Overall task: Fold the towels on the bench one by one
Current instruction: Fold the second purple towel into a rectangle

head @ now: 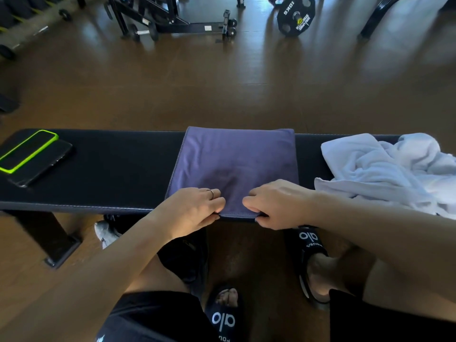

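A purple towel [234, 159] lies flat across the middle of the black bench [111, 174], folded into a near square. My left hand [195, 211] pinches the towel's near edge at its left side, fingers curled over the hem. My right hand [274, 206] pinches the same near edge toward its right side. Both hands sit at the bench's front edge. A crumpled white towel [385, 171] lies in a heap on the right end of the bench.
Two phones lie on the bench's left end, one with a bright green case [27, 150] resting on a black one [47, 164]. My feet in black slides [313, 255] stand below the bench. Gym racks and a 10 kg plate [296, 16] stand across the wooden floor.
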`<state>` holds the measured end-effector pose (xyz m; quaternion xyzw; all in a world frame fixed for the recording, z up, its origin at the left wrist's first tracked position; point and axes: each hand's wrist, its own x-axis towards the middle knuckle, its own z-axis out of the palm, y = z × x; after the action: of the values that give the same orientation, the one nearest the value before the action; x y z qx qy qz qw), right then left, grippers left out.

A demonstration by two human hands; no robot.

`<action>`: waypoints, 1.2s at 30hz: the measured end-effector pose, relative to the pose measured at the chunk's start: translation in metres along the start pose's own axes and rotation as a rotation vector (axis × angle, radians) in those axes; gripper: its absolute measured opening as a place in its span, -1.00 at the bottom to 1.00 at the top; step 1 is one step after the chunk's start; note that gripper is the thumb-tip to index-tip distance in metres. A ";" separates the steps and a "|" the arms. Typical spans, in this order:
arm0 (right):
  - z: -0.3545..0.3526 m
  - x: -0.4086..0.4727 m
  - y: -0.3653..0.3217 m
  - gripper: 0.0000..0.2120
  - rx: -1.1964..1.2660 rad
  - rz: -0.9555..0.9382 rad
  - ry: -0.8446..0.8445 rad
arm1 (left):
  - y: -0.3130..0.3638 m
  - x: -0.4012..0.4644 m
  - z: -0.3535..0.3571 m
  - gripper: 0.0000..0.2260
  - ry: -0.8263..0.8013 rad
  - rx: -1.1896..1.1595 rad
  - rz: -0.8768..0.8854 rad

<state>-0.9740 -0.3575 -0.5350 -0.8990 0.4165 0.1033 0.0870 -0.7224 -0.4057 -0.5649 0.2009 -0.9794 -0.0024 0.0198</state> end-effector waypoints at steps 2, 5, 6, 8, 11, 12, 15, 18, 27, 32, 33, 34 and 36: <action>0.002 0.000 -0.006 -0.87 -0.019 -0.019 0.009 | 0.002 -0.001 0.000 -0.88 0.018 0.027 0.021; 0.005 0.002 -0.010 -0.90 -0.046 -0.026 0.004 | 0.002 -0.002 0.000 -0.88 0.047 0.037 0.047; 0.005 0.003 -0.010 -0.87 -0.052 -0.022 0.007 | 0.002 -0.002 0.001 -0.91 0.046 0.039 0.050; 0.006 0.005 -0.009 -0.81 -0.051 -0.017 0.011 | 0.002 -0.003 0.002 -0.87 0.038 0.043 0.040; 0.007 0.007 -0.009 -0.81 -0.048 -0.005 0.010 | 0.002 -0.003 0.004 -0.83 0.051 0.065 0.031; 0.008 0.007 -0.008 -0.81 -0.051 -0.005 0.011 | 0.003 -0.003 0.004 -0.85 0.060 0.073 0.035; 0.007 0.006 -0.008 -0.83 -0.057 -0.009 0.016 | 0.003 -0.004 0.005 -0.89 0.084 0.069 0.044; 0.007 0.006 -0.009 -0.83 -0.063 -0.009 0.007 | 0.002 -0.003 0.006 -0.90 0.085 0.065 0.045; 0.003 0.009 -0.008 -0.91 0.069 0.058 -0.068 | 0.008 0.001 0.006 -0.83 0.036 0.090 0.033; -0.014 0.020 0.053 -0.79 0.425 0.309 0.228 | 0.028 0.028 0.003 -0.69 0.050 0.114 0.055; -0.014 0.023 0.071 -0.81 0.465 0.411 0.338 | 0.034 0.037 0.003 -0.67 0.065 0.104 0.076; -0.015 0.026 0.088 -0.91 0.510 0.508 0.414 | 0.040 0.047 0.004 -0.67 0.072 0.097 0.094; -0.016 0.032 0.117 -0.78 0.534 0.689 0.435 | 0.054 0.069 0.005 -0.66 0.067 0.087 0.105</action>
<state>-1.0416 -0.4592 -0.5361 -0.6557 0.7105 -0.1747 0.1863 -0.8070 -0.3833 -0.5667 0.1497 -0.9866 0.0479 0.0441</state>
